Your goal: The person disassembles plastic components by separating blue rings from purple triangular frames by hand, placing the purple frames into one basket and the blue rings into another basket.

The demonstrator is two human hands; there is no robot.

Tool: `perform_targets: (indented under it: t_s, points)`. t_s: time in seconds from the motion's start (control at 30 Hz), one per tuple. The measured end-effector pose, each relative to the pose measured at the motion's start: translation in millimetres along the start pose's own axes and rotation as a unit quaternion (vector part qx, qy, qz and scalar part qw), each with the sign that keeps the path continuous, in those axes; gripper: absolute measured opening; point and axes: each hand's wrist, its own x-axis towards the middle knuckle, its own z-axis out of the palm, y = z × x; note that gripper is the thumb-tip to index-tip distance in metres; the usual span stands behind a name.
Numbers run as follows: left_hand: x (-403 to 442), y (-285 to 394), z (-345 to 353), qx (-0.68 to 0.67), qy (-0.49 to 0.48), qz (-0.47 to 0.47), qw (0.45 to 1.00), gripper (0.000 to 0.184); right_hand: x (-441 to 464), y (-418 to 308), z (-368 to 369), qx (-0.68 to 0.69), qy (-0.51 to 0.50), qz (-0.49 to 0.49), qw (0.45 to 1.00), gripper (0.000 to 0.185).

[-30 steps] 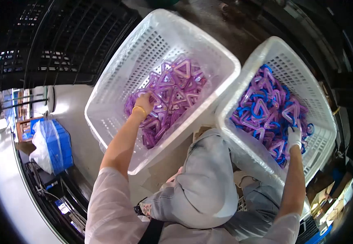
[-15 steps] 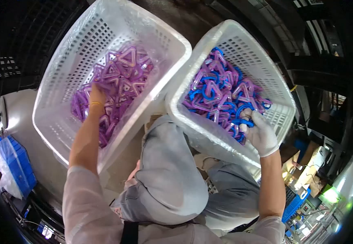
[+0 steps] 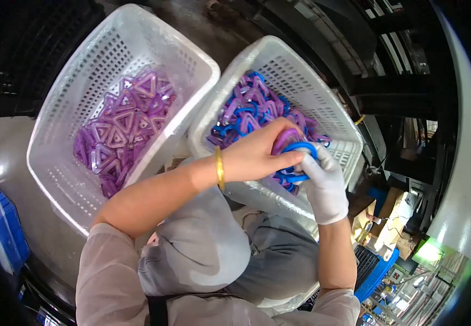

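Observation:
My bare left hand (image 3: 254,155), with a yellow band at the wrist, is closed on a purple translucent triangular piece (image 3: 285,139). Meeting it is my right hand (image 3: 325,187) in a white glove, whose fingers grip a blue curved ring-like piece (image 3: 304,145). The two pieces touch or overlap; the fingers hide whether they are joined. Both hands are over the near side of the right white basket (image 3: 349,149). Inside that basket lies a heap of purple triangles mixed with blue curved pieces (image 3: 241,110).
To the left stands another white perforated basket (image 3: 42,163) lined with clear plastic, holding purple triangles (image 3: 118,122) only. My bent knees (image 3: 203,239) are close below the baskets. A blue crate (image 3: 7,223) is at far left. Dark machinery (image 3: 393,92) rises on the right.
My left hand has left the heap in the left basket and crossed right with a purple triangle. My right hand has lifted slightly with the blue piece, and the view has shifted.

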Motion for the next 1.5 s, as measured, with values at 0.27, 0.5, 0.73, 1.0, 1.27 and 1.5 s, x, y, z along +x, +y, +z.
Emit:
perform_targets:
  t_s: [0.27,0.5,0.73,1.0,1.27,1.5]
  points:
    - [17,-42,22,-0.163,0.196,-0.073,0.964,0.026,24,20,-38,-0.081,0.087,-0.081,0.990,0.038]
    - [16,-57,32,-0.369,0.211,-0.070,0.902,0.025,24,19,-31,0.030,0.036,0.059,0.997,0.023]
    - [8,-48,46,-0.228,0.193,-0.038,0.954,0.041,22,28,-15,0.026,-0.017,0.033,0.999,0.023]
    - [1,-39,35,-0.199,0.164,-0.092,0.962,0.046,26,26,-23,-0.294,0.052,-0.184,0.937,0.019]
    - [-3,-54,28,-0.028,0.056,-0.097,0.993,0.038,21,25,-23,-0.526,-0.011,-0.194,0.828,0.025]
    - [-4,-54,23,-0.095,0.000,-0.172,0.980,0.035,26,30,-32,-0.475,-0.016,-0.252,0.843,0.026]
